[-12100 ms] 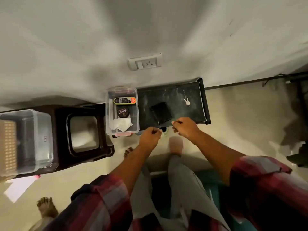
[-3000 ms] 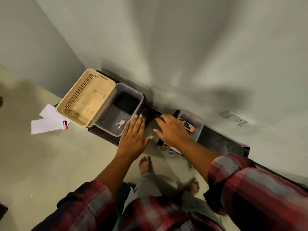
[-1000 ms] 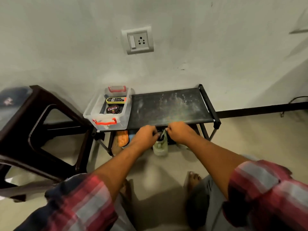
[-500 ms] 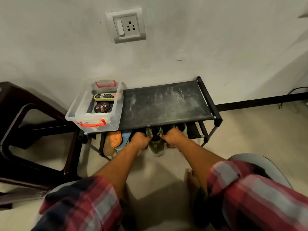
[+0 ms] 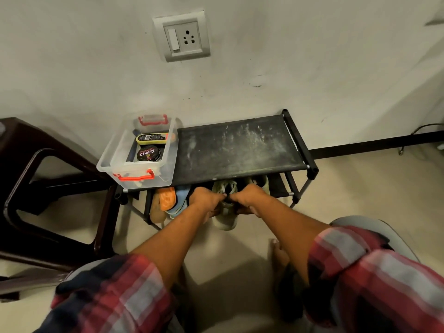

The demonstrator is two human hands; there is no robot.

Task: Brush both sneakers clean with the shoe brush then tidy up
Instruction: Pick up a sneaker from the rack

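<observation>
Home entryway corner, low black shoe rack [image 5: 240,150] against plastered wall, wall socket [image 5: 183,39], dark plastic chair [image 5: 36,164], tiled floor

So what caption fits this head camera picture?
Both hands, left hand and right hand, grip a pale sneaker under the shoe rack.

One word reads clearly here: "Cherry", in white script on the lid of the round black polish tin [image 5: 148,153] sitting in the clear plastic box [image 5: 115,162]. Just behind it, the yellow-edged container [image 5: 151,138] carries a dark label with small print, too fine to make out. Nothing else legible in view.
</observation>
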